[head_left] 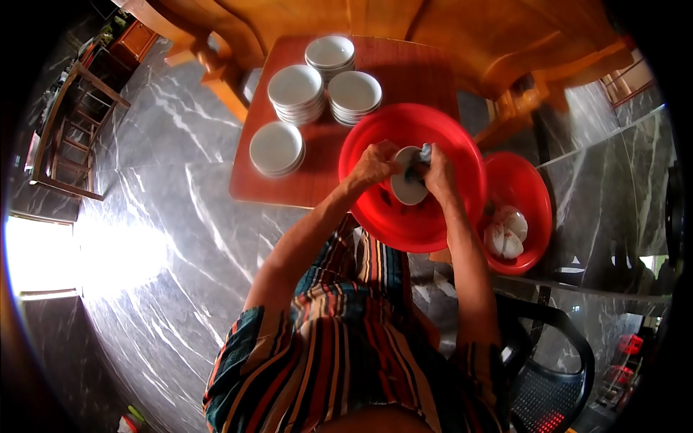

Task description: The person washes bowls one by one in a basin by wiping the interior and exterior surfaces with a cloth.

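Left hand (375, 164): fingers closed on the rim of one white bowl (409, 193), tilted, above a large red basin (372, 216). Right hand (439, 177): curled round a greyish cloth (425, 152) at the bowl's inside. Beyond, leftward: reddish desk (419, 72) bearing four stacks of white bowls (296, 88). Rightward: second red basin (514, 180) containing stained white crockery (504, 242).

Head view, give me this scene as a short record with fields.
Left hand: gripping a white bowl
Right hand: holding a greyish cloth at the bowl
Bowl's place: over the left red basin
Right red basin: contains white dishes
Table: reddish, bearing four stacks of white bowls
Nearby: black chair, lower right
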Motion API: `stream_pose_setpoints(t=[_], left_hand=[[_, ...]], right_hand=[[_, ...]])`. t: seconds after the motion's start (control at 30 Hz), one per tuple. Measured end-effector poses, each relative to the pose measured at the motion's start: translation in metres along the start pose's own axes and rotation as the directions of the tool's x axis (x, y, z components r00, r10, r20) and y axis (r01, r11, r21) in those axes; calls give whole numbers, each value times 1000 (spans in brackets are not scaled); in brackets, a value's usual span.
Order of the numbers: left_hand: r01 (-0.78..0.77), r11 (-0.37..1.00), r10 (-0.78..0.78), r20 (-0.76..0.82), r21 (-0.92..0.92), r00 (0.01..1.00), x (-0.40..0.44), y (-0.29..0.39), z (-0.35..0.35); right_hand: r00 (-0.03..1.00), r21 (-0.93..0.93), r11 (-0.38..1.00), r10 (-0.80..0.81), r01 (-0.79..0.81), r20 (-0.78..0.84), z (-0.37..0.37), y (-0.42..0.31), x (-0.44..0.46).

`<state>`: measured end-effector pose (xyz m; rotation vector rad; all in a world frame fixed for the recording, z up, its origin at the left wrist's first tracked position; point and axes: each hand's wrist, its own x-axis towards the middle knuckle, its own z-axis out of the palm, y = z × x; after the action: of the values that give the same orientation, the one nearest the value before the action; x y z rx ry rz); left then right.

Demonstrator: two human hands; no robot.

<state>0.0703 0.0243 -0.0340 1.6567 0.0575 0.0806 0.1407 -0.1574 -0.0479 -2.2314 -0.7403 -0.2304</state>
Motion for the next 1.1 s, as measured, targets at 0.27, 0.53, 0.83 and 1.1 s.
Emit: stream_pose_setpoints(t=[0.27,0.53,0.83,1.1], left_hand=[[-37,978,0,-179,-203,984,-3,8,0],[-85,989,68,-138,-119,988,-10,32,-10],[-30,999,28,74,22,997,-4,18,-7],[140,985,-117,206,-102,971,1,1,-4]], right_hand=[[902,383,822,341,-422,263,3,13,1],[904,243,877,365,-414,223,26,39,-7],[957,-71,958,-283,279,-63,-7,-27,0],[973,-42,973,-230,228,-30,-15,-48,-1]])
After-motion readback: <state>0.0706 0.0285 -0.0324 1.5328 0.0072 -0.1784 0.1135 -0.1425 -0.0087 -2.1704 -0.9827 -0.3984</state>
